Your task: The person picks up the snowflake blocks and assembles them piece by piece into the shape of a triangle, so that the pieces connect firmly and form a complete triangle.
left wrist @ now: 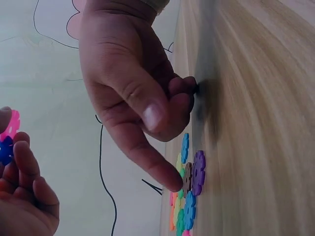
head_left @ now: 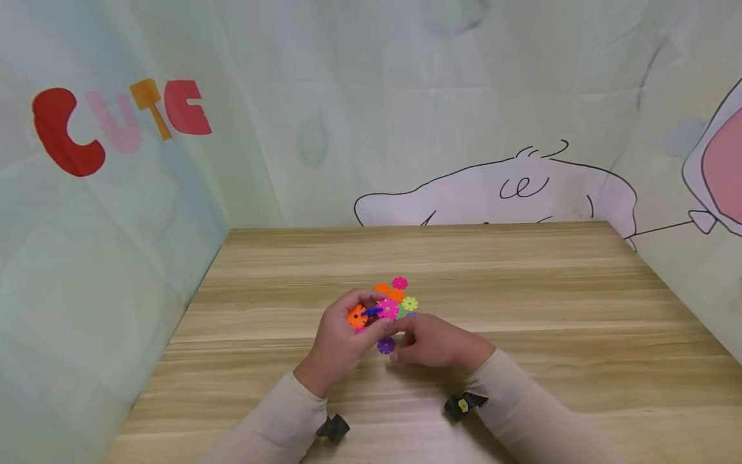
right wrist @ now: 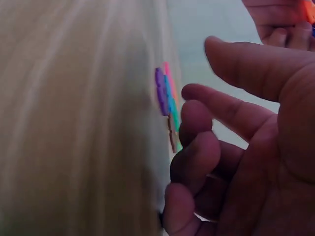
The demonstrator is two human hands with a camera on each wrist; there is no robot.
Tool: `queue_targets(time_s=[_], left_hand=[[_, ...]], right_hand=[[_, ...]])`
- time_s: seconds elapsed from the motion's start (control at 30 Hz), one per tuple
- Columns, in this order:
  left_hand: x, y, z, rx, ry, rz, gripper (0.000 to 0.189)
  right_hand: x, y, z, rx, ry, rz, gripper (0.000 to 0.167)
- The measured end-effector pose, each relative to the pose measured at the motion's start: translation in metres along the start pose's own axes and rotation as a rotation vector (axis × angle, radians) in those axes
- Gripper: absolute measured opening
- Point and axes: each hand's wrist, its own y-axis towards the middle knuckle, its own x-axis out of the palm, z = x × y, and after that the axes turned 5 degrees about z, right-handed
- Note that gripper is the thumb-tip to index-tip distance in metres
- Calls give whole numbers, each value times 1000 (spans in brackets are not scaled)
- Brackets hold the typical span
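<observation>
My left hand (head_left: 339, 338) holds several notched, flower-shaped plastic building discs joined together. An orange disc (head_left: 356, 316), a dark blue disc (head_left: 371, 312) and a bright pink disc (head_left: 388, 309) show among its fingers. Just right of it, my right hand (head_left: 443, 341) is held low over the table, thumb and index finger spread. Nothing shows between them. In the left wrist view its index fingertip (left wrist: 174, 183) is right at a brown disc (left wrist: 187, 178) in the loose group. Nearest to me lies a purple disc (head_left: 385, 346), close to the right thumb.
Beyond the hands, more loose discs lie flat in a cluster, among them a pink one (head_left: 400, 283), an orange one (head_left: 397, 296) and a yellow-green one (head_left: 409, 303). They rest on a wood-grain table (head_left: 551, 277). A printed curtain (head_left: 371, 116) stands along its back and sides.
</observation>
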Motion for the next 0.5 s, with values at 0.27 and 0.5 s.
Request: queue_targets(time_s=[0.27, 0.5], left_hand=[[0, -1, 1, 16, 2, -4, 31], [0, 0, -1, 12, 21, -7, 32]], right_hand=[[-1, -3, -1, -2, -105, 19, 30], [-1, -1, 0, 22, -120, 33, 27]])
